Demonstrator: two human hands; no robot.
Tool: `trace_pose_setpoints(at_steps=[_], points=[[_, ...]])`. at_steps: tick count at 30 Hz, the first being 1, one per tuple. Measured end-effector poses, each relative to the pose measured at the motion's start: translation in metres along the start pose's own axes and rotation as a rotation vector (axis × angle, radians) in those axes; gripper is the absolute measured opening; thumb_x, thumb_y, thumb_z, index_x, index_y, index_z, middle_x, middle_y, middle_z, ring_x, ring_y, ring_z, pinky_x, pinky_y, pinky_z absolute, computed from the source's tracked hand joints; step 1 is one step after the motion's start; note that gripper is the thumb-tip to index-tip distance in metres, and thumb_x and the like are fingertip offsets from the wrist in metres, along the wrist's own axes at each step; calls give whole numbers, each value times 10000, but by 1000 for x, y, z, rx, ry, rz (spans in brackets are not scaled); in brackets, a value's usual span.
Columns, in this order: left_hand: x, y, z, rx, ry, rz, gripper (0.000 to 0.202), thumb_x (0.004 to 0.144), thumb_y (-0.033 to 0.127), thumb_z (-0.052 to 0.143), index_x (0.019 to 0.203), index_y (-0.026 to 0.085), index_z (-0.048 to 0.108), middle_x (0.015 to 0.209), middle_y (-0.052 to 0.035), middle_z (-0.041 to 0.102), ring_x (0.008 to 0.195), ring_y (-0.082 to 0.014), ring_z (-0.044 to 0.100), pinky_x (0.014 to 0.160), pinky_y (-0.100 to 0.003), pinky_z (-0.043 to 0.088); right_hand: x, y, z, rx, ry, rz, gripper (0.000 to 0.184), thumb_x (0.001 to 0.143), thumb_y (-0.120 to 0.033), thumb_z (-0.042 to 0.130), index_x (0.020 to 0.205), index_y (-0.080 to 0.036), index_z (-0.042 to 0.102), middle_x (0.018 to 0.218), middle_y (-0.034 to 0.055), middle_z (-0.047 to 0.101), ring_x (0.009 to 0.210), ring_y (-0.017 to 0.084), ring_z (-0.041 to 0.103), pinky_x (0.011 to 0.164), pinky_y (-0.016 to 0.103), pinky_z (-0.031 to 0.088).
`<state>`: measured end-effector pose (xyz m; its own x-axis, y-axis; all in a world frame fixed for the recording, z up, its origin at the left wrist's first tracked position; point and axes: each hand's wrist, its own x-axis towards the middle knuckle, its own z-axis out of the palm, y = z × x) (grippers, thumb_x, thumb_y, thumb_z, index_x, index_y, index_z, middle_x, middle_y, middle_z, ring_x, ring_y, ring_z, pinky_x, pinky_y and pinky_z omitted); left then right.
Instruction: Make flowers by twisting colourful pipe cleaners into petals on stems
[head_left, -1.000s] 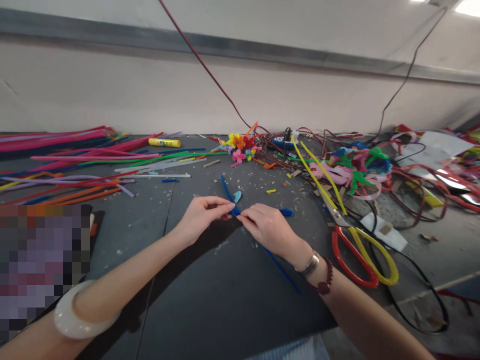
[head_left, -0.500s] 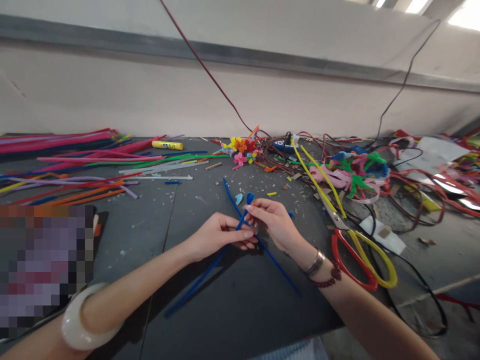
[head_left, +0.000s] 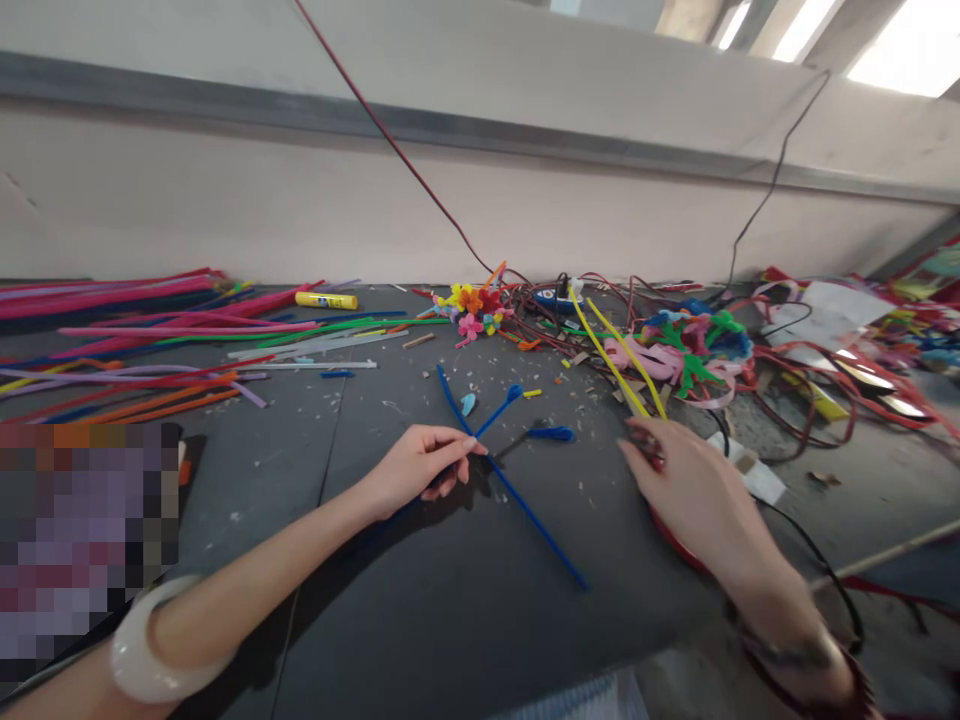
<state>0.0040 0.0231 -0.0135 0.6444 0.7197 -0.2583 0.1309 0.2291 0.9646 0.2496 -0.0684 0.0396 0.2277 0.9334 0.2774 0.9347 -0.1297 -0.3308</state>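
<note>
Left hand [head_left: 421,470]: fingers and thumb closed at the crossing of two blue pipe cleaners [head_left: 532,517], apparently pinching them, though the fingers hide the exact grip. One stem runs long across the hand's front, from the far worktop down toward the near side. The other rises from the fingertips and ends in a small blue loop [head_left: 514,393]. White bangle [head_left: 157,650] on the left wrist.

Right hand [head_left: 697,490]: open, fingers spread, slightly blurred, well apart from the blue stems. It is empty as far as can be seen, with the red scissor handle [head_left: 679,540] just beneath and yellow pipe cleaners [head_left: 611,365] beyond the fingertips.

Between the hands, a short blue looped piece [head_left: 551,433] lies on the dark worktop [head_left: 420,620]. A pale blue scrap [head_left: 468,404] sits just beside the long stem, among scattered shavings.

Farther out: a heap of long pipe cleaners [head_left: 112,330] on the left, a yellow glue stick [head_left: 326,300] behind it, a bunch of pipe-cleaner flowers [head_left: 472,310] at the back, and tangled red wire [head_left: 806,400] on the right.

Step in hand, by my reading: shaping the blue stems, left hand holding the crossing. More bending there would call for the right hand on the stems.
</note>
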Motion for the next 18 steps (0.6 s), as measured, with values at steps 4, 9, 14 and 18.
trace_pose_setpoints(at_steps=[4, 9, 14, 18], points=[[0, 0, 1, 52, 18, -24, 299, 813, 368, 486, 912, 117, 614, 603, 7, 529, 378, -37, 384, 300, -141, 228, -37, 66, 4, -442, -152, 177, 334, 767, -323, 454, 948, -91, 612, 832, 169, 631, 759, 290, 604, 651, 367, 446], [-2, 4, 3, 127, 34, -51, 310, 807, 373, 478, 914, 114, 611, 598, 3, 536, 371, -40, 381, 297, -146, 230, -46, 87, 13, -450, -176, 249, 392, 748, -333, 452, 1039, -93, 558, 968, 171, 607, 835, 281, 598, 710, 351, 435], [-4, 4, 5, 224, 33, -41, 314, 787, 382, 490, 900, 121, 621, 569, 12, 539, 351, -43, 383, 289, -146, 233, -30, 81, 8, -399, -307, 354, 282, 700, -393, 459, 757, -141, 573, 746, 129, 632, 685, 270, 603, 563, 324, 405], [-4, 1, 4, 260, 19, -38, 313, 791, 386, 479, 873, 121, 624, 529, 24, 518, 335, -37, 359, 291, -140, 222, -23, 79, -1, -325, -242, 421, 253, 628, -418, 511, 687, -172, 525, 624, 101, 606, 592, 252, 586, 508, 311, 399]])
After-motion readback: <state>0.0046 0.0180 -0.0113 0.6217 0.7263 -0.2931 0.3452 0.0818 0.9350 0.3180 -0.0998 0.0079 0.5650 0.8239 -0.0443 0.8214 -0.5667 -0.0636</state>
